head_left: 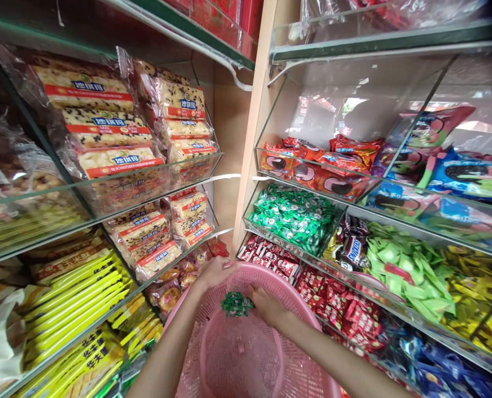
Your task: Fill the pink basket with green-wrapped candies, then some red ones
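A pink plastic basket (308, 362) with perforated sides and a round base stands or is held low in front of me; what supports it is hidden. My left hand (215, 273) grips its far rim at the upper left, fingers over the edge. Inside the basket, my right hand (268, 305) is closed, thumb side up. Several green-wrapped candies (234, 305) are bunched at its fingertips, above the basket's floor. Part of the right fingers is hidden behind the candies and the hand.
Glass-fronted shelves surround the corner. Green candies (291, 215) fill a bin ahead right, above red packets (333, 298). Wrapped sachima cakes (113, 124) and yellow sticks (80, 298) stand left. A wooden post (252, 132) divides the shelves; glass edges jut close to both arms.
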A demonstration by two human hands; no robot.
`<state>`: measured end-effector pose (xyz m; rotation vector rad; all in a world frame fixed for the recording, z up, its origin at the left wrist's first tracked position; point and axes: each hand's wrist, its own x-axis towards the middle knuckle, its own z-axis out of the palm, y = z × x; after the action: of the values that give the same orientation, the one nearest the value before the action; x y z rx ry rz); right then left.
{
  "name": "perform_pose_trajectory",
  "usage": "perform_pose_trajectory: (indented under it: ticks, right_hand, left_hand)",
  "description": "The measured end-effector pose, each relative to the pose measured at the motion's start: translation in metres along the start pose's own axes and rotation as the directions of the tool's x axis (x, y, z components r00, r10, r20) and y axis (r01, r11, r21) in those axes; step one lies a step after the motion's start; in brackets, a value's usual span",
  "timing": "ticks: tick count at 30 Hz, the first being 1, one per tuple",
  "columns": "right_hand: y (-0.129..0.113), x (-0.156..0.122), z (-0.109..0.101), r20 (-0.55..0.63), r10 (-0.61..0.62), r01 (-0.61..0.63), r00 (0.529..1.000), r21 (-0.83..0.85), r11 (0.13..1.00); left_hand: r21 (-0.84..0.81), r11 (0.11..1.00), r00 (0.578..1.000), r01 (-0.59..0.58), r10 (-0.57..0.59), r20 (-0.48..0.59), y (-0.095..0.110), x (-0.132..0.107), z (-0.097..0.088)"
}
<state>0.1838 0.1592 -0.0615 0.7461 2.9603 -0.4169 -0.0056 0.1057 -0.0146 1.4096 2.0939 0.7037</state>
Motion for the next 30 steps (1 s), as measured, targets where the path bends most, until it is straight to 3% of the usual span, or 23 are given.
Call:
perform_pose_trajectory:
  ticks: [4, 9, 16, 25, 30]
  right_hand:
    - [0.004, -0.001, -0.001, 0.009, -0.017, 0.017, 1.000, -0.016, 1.000]
    - [-0.003, 0.002, -0.010, 0.044, -0.005, 0.011, 0.999, -0.124, 0.992]
    - [-0.013, 0.006, -0.015, 0.028, -0.013, 0.017, 1.000, -0.153, 0.988]
    - [-0.012, 0.005, -0.024, -0.039, -0.192, 0.186, 0.981, -0.135, 0.973]
    - [-0.012, 0.000, -0.027, -0.058, -0.197, 0.189, 0.979, -0.122, 0.974]
  left_hand:
    - [0.089, 0.994, 0.998, -0.061, 0.063, -0.019, 0.003, 0.000, 0.001]
    - [0.114, 0.991, 0.997, -0.071, 0.075, -0.026, 0.005, 0.000, 0.001]
    - [0.105, 0.993, 0.998, -0.052, 0.056, -0.039, 0.004, 0.000, 0.002]
    - [0.076, 0.994, 0.996, -0.074, 0.077, -0.036, 0.003, 0.000, 0.004]
    - [0.103, 0.992, 0.996, -0.072, 0.078, -0.052, 0.002, 0.001, 0.004]
